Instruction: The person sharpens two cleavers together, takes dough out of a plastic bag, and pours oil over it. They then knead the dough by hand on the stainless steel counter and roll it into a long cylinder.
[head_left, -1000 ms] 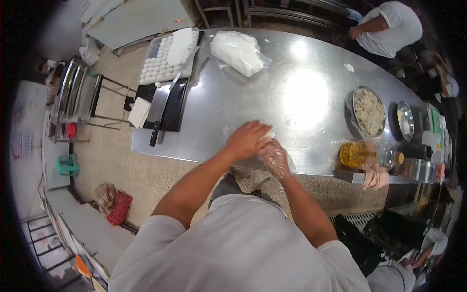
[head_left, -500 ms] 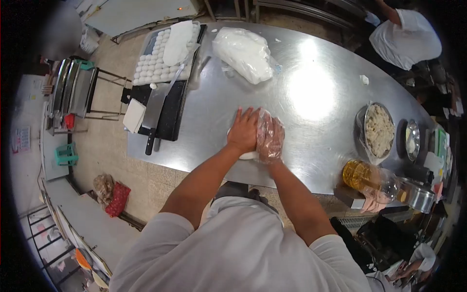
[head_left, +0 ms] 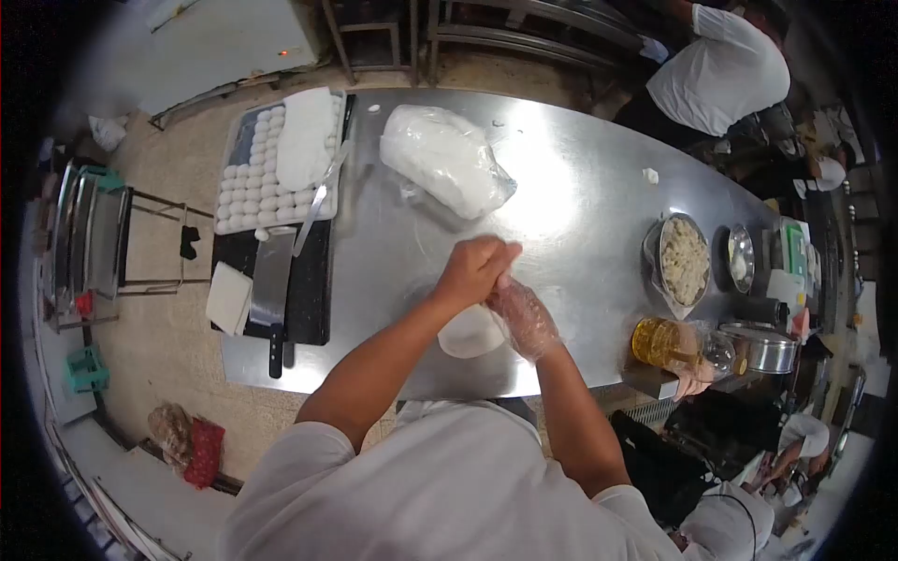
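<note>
A flat round of white dough [head_left: 468,334] lies on the steel table, partly covered by my hands. My bare left hand [head_left: 475,269] is above its far edge, closed with the fingers curled. What it grips, if anything, is hidden. My right hand [head_left: 524,316], in a clear plastic glove, meets the left one at the fingertips over the dough's right side. Its fingers are partly hidden and blurred. Beyond both hands sits a big white mass of dough [head_left: 444,159] wrapped in clear plastic.
At left, a tray of small dough balls [head_left: 267,194] stands by a cleaver [head_left: 273,280] on a black board [head_left: 313,290]. To the right are a bowl of pale filling [head_left: 683,262], an oil bottle [head_left: 659,343] and a metal pot [head_left: 772,352]. A co-worker [head_left: 725,70] stands across the table.
Both hands have come up off the dough, where they lay flat side by side, and now meet above it. My left hand has closed. The camera view has shifted.
</note>
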Demonstrator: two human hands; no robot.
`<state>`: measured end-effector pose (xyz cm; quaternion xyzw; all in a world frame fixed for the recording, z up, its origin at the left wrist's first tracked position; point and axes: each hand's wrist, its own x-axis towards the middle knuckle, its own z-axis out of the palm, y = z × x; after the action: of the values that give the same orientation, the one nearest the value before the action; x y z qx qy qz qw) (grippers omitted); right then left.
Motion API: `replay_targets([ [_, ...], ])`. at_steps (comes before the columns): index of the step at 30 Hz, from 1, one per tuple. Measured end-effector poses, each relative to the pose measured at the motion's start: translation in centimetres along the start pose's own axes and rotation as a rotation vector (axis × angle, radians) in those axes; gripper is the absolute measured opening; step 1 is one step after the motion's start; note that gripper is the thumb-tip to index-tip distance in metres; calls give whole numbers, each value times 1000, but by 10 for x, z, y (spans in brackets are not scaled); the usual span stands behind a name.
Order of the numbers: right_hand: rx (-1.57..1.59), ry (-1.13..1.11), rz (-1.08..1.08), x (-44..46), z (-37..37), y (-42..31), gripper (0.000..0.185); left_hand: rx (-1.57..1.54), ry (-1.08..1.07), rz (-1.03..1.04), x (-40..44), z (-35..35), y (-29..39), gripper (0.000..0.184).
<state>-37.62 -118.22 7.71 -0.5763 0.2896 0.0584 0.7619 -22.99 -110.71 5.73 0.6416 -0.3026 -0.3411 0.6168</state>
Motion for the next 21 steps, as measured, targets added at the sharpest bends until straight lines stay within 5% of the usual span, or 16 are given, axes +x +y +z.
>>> replay_targets([
  [1, -82, -2, -109, -2, 3, -1, 56, 317, 112, 246, 12, -3, 2, 45],
  [2, -270, 91, -302, -21, 16, -5, 63, 248, 170, 16, 25, -10, 19, 52],
  [6, -656, 146, -458, -42, 33, -30, 80, 151, 94, -17, 83, -52, 44, 43],
  [7, -660, 145, -447, -29, 27, -19, 80, 196, -153, 139, 93, -58, 47, 36],
  [8, -255, 282, -390, -10, 20, -12, 79, 239, -399, 298, 104, -65, 51, 42],
  [9, 151, 414, -326, 7, 9, -6, 79, 231, -400, 295, 115, -76, 54, 42],
  [11, 298, 680, -397, 42, -13, -19, 77, 1146, -404, 653, 130, -106, 54, 87],
  [12, 306, 689, -384, 55, -23, -20, 77, 1141, -421, 646, 138, -126, 45, 87],
  [14, 424, 743, -469, 85, -40, -17, 72, 1385, -449, 426, 154, -164, 26, 115],
  [17, 701, 721, -415, 150, -17, -8, 70, 1161, -277, 490, 157, -184, -4, 116],
  [21, 1019, 412, -516, 223, 18, -15, 61, 1103, -191, 441, 160, -180, -14, 116],
])
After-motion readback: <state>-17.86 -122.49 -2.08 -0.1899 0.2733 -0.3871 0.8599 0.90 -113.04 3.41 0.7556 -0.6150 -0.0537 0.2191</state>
